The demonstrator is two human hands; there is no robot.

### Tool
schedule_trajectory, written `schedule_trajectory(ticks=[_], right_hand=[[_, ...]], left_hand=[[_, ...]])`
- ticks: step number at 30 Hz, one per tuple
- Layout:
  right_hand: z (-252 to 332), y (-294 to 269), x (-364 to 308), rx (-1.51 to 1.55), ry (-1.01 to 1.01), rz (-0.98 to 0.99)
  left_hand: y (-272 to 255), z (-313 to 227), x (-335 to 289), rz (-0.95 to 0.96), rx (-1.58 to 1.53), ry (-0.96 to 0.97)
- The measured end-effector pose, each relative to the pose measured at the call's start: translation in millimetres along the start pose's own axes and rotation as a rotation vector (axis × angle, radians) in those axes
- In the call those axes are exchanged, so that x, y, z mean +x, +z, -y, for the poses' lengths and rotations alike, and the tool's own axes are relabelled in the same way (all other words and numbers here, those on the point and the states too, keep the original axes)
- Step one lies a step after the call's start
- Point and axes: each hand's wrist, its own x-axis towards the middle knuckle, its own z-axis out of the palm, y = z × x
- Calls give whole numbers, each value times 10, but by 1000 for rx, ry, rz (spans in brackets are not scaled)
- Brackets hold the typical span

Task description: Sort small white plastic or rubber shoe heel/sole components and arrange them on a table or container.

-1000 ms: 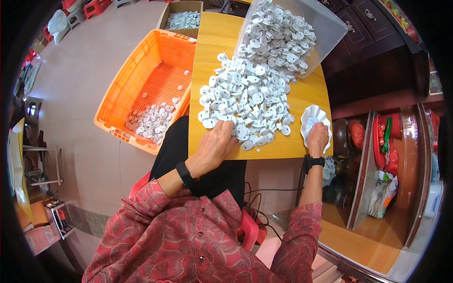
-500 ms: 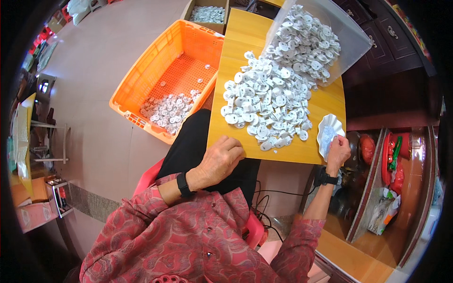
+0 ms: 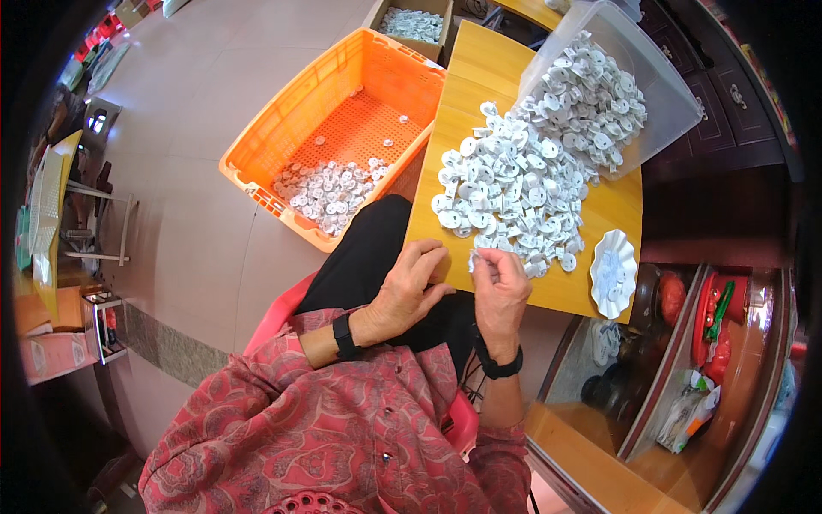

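Many small round white plastic parts (image 3: 514,193) lie heaped on a yellow wooden table (image 3: 467,81). They spill from a tipped clear plastic bin (image 3: 659,128). My right hand (image 3: 501,291) is over the table's front edge, thumb and fingers pinched on a small whitish piece (image 3: 473,259), too small to name. Beside it, at the front left corner, my left hand (image 3: 411,287) has its thumb apart from the curled fingers, and no part shows in it. A white scalloped dish (image 3: 629,287) with small clear bluish pieces stands at the table's front right.
An orange plastic basket (image 3: 291,111) left of the table holds more white parts at its near end. Behind it stands a cardboard box (image 3: 377,13) of small pieces. Dark drawers (image 3: 728,94) and an open cabinet with compartments (image 3: 659,368) flank the right side.
My right hand has left the scalloped dish and come leftward to the table's front edge, pinching a small piece. My left hand's thumb and fingers have parted. The whole view has shifted slightly.
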Motion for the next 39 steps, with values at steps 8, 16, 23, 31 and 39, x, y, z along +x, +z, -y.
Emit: schedule_trajectory(ticks=[8, 16, 23, 31, 39], right_hand=[[-15, 203, -10, -73, -88, 70], [-109, 124, -33, -176, -129, 22], [-192, -24, -35, -200, -87, 35], [-143, -64, -72, -211, -125, -2], [-145, -118, -157, -190, -37, -15]], left_hand=[[-60, -3, 58, -50, 176, 120], [-78, 37, 55, -37, 162, 104], [-69, 36, 46, -28, 179, 98], [-60, 31, 56, -35, 167, 116], [-59, 19, 61, -30, 148, 114]])
